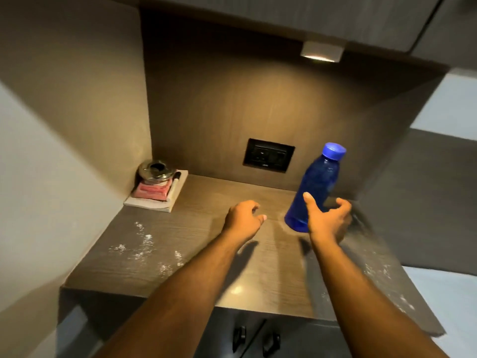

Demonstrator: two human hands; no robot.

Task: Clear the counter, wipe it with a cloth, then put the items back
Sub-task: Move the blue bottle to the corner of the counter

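A blue plastic bottle (316,187) with a blue cap stands on the wooden counter (206,244) at the back right. My right hand (329,220) is open right in front of its base, thumb and fingers spread around it without closing. My left hand (244,219) hovers over the middle of the counter, fingers loosely curled and holding nothing. In the back left corner lies a white notepad (157,200) with a pink packet (153,191), a round metal ashtray (154,170) and a marker (174,184) stacked on it. White powder (147,250) is scattered on the counter's left part.
A black wall socket (268,155) sits in the back panel. A lamp (321,51) shines under the upper cabinet. Side walls close the niche on the left and right. More white powder (382,275) lies near the right edge. Cabinet door handles (255,341) are below the counter front.
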